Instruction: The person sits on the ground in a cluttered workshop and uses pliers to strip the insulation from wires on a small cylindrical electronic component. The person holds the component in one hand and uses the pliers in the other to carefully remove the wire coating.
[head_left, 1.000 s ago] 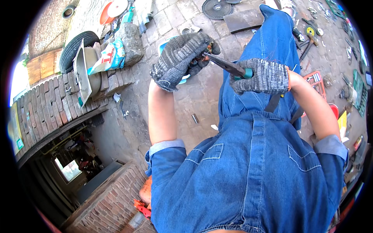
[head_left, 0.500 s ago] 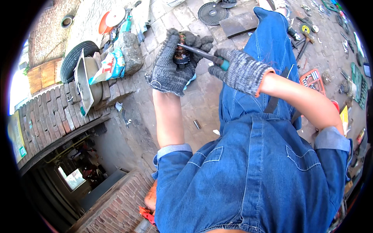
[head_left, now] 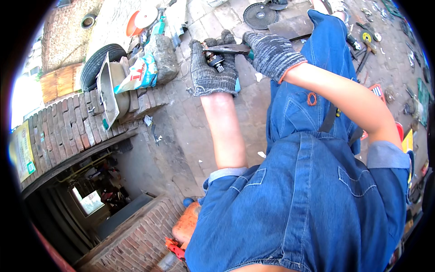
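Observation:
My left hand (head_left: pixel 213 75), in a grey knit glove, is cupped palm-up around a small motor part (head_left: pixel 216 61) with a dark body and a shiny metal end. Gloved fingers cover much of that part. My right hand (head_left: pixel 274 54), in a matching glove, is closed around the teal handle of a tapered dark metal tool (head_left: pixel 233 48). Its blade lies across the motor part, pointing left; its exact kind I cannot tell. A small loop of copper-coloured wire (head_left: pixel 311 99) rests on my blue overalls (head_left: pixel 299 109), below my right wrist.
On the left, a tyre (head_left: pixel 102 63), a metal basin (head_left: pixel 108 90) and a stone block (head_left: pixel 162 61) sit by a brick ledge. A round black fan-like grille (head_left: pixel 260 16) and dark plate (head_left: pixel 290 27) lie ahead. At right are a hammer (head_left: pixel 368 45) and scattered tools.
Both hands have shifted in the view, the left one rightward. The tool has turned from a slant to nearly level. The wire loop on the overalls now shows.

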`<action>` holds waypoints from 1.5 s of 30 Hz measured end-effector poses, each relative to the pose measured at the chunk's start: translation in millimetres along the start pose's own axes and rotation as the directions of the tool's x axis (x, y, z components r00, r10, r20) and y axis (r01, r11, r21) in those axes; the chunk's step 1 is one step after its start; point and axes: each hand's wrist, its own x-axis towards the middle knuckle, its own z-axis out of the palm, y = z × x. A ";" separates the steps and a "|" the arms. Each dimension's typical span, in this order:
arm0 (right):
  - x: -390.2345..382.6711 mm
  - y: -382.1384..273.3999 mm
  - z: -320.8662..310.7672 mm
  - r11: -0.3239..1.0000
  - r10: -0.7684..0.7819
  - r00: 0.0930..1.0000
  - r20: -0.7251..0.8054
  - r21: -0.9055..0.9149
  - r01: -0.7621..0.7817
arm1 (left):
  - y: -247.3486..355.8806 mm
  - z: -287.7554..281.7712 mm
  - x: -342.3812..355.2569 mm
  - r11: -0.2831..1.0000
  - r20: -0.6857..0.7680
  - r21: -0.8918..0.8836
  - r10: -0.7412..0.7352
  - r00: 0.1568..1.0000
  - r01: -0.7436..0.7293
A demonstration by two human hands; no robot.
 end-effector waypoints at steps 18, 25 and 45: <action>-14.2 7.4 5.1 0.988 0.009 0.983 0.184 0.148 -0.036 | 8.4 -35.3 6.4 0.974 0.132 0.224 -0.073 0.989 0.042; -36.3 -1.6 -16.1 0.959 0.068 0.926 0.370 0.231 -0.163 | 19.3 -37.6 -1.2 0.924 0.267 0.380 -0.056 0.962 -0.052; -43.3 -4.6 -26.3 0.961 0.080 0.920 0.383 0.216 -0.173 | 35.5 -19.0 -26.5 0.627 0.297 0.764 -0.130 0.946 -0.154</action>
